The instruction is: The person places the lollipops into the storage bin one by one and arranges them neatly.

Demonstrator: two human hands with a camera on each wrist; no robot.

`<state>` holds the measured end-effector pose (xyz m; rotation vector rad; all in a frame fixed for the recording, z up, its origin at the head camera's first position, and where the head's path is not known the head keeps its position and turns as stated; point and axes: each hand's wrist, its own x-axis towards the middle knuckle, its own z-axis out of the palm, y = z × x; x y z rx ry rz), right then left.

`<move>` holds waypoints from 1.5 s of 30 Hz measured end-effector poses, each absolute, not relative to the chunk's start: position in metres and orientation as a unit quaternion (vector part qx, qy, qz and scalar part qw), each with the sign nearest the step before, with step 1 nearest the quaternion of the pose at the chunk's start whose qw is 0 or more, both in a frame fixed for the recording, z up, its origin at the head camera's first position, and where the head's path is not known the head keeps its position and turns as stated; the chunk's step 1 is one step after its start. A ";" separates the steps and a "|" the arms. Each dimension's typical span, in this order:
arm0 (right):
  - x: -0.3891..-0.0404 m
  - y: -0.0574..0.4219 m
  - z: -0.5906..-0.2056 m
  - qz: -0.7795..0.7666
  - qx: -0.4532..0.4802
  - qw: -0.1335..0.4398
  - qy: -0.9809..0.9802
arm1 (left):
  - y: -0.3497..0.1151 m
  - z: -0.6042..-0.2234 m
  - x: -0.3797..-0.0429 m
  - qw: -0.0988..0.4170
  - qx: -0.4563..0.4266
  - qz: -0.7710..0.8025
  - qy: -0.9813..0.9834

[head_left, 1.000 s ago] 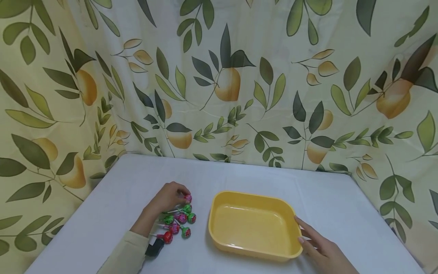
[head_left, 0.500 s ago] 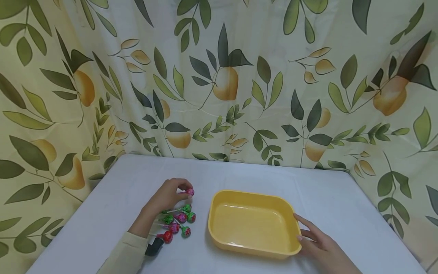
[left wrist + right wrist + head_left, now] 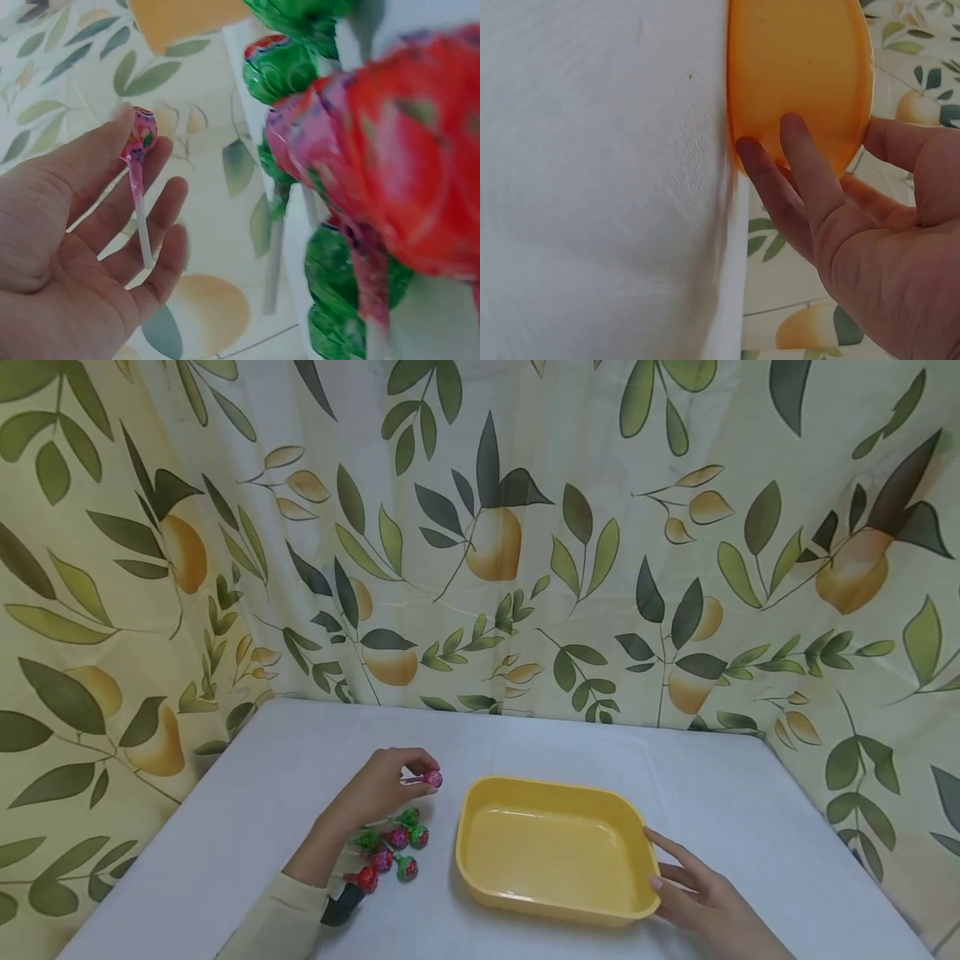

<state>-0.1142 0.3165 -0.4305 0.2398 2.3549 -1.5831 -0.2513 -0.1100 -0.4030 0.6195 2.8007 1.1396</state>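
Note:
My left hand point(image 3: 378, 789) pinches a pink-wrapped lollipop point(image 3: 432, 778) between thumb and forefinger, above the table and left of the basin. In the left wrist view the candy's point(image 3: 140, 135) white stick point(image 3: 143, 232) hangs down over the loosely bent other fingers. Below that hand lies a group of lollipops, among them green ones point(image 3: 407, 868), pink ones point(image 3: 382, 859) and a red one point(image 3: 365, 879). My right hand point(image 3: 701, 893) rests its fingertips on the right end of a yellow plastic basin point(image 3: 551, 857). In the right wrist view its fingers point(image 3: 802, 150) lie against the outer wall.
A white cloth covers the table point(image 3: 360, 727). Behind and beside it hangs a curtain point(image 3: 480, 635) printed with leaves and fruit. A black object point(image 3: 342, 905) sits at the left wrist, beside the red lollipop.
The left hand has lifted the pink lollipop from the back of the group and carried it right, toward the basin. The right hand stays at the basin's end.

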 end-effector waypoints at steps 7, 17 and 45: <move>-0.114 0.314 -0.429 -0.530 0.094 0.142 0.831 | -0.099 -0.393 -0.241 0.041 0.254 0.390 0.884; -0.114 0.313 -0.428 -0.519 0.098 0.145 0.837 | -0.080 -0.392 -0.231 0.048 0.264 0.394 0.879; -0.108 0.322 -0.429 -0.564 0.013 0.132 0.815 | 0.003 -0.409 -0.249 0.097 0.307 0.436 0.841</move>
